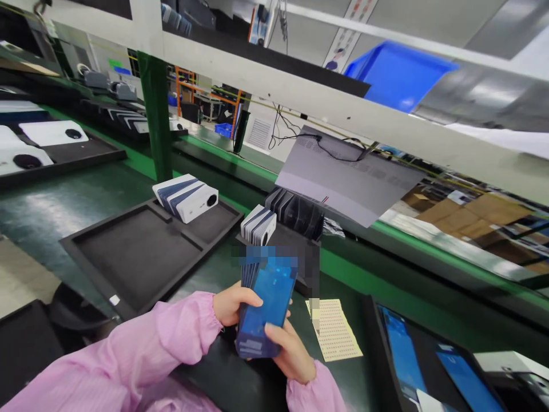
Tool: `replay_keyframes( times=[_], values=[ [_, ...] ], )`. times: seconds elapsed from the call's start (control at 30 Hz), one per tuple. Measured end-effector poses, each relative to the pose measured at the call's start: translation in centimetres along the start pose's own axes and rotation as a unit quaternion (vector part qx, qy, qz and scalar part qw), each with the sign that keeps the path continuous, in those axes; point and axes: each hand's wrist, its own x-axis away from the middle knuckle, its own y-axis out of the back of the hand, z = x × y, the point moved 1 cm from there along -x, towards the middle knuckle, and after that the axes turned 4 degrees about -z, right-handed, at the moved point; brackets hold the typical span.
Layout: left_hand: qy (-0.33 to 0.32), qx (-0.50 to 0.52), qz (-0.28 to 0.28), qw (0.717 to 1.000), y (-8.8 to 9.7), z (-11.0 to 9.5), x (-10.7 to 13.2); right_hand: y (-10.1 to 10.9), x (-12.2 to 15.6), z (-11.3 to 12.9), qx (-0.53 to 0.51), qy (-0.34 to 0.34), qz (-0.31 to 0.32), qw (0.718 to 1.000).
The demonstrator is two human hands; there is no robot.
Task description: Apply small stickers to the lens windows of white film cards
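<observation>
A smartphone (pixel 271 297) with a glossy blue face is held upright and slightly tilted in front of me. My left hand (pixel 235 304) grips its left edge, thumb lying on the face. From the lower right, my right hand (pixel 295 352) closes around the same phone, its thumb also on the face. Most fingers of both hands are hidden behind it. Just beyond is a row of thin dark and white phones (pixel 258 225) standing in a black tray (pixel 295 252). A yellow sheet of small printed labels (pixel 337 332) lies right of my right hand.
Left of centre, a black tray (pixel 132 252) bears a leaning stack of white and blue phones (pixel 189 197). At right, another black tray (pixel 373 343) holds blue-faced phones (pixel 401 349). A green post (pixel 154 114), a hanging grey panel (pixel 347 171) and a shelf with a blue bin (pixel 398 74) stand beyond.
</observation>
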Motion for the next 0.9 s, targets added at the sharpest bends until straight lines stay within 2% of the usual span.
replay_keyframes(
  times=[0.07, 0.1, 0.2, 0.27, 0.37, 0.43, 0.47, 0.53, 0.67, 0.77, 0.83, 0.9],
  values=[
    [0.002, 0.001, -0.061, 0.998, 1.0, 0.6, 0.1, 0.4, -0.4, -1.0, 0.095, 0.044, -0.111, 0.988],
    [0.005, 0.000, -0.086, 0.996, 1.4, 0.8, 0.0, 0.5, -0.5, -1.3, 0.125, 0.058, -0.141, 0.980],
    [0.014, 0.010, -0.128, 0.992, 1.8, 1.2, 0.0, 1.3, -0.4, -1.4, 0.159, 0.069, -0.174, 0.969],
    [0.025, 0.021, -0.143, 0.989, 1.8, 1.2, 0.0, 2.6, 0.3, -0.8, 0.178, 0.087, -0.227, 0.954],
    [0.037, 0.039, -0.164, 0.985, 1.8, 1.1, 0.0, 5.4, 1.4, -0.1, 0.109, 0.121, -0.345, 0.924],
    [0.041, 0.047, -0.179, 0.982, 1.7, 1.0, 0.0, 6.7, 1.8, -0.3, 0.030, 0.131, -0.389, 0.912],
    [0.041, 0.049, -0.184, 0.981, 1.7, 1.0, 0.0, 6.8, 1.7, -0.6, 0.013, 0.131, -0.390, 0.911],
    [0.036, 0.047, -0.187, 0.981, 1.5, 1.2, 0.1, 6.0, 1.3, -1.4, 0.044, 0.122, -0.353, 0.926],
    [0.003, 0.025, -0.169, 0.985, 1.2, 1.5, 0.2, 2.8, 0.0, -3.0, 0.118, 0.108, -0.266, 0.951],
    [0.005, 0.028, -0.137, 0.990, 1.1, 1.6, 0.3, 1.9, -0.4, -3.2, 0.063, 0.099, -0.278, 0.953],
    [0.014, 0.044, -0.126, 0.991, 1.1, 1.6, 0.3, 2.6, -0.3, -2.8, 0.006, 0.085, -0.293, 0.952],
    [0.024, 0.057, -0.141, 0.988, 1.2, 1.5, 0.3, 3.8, 0.2, -1.9, -0.040, 0.087, -0.325, 0.941]
  ],
)
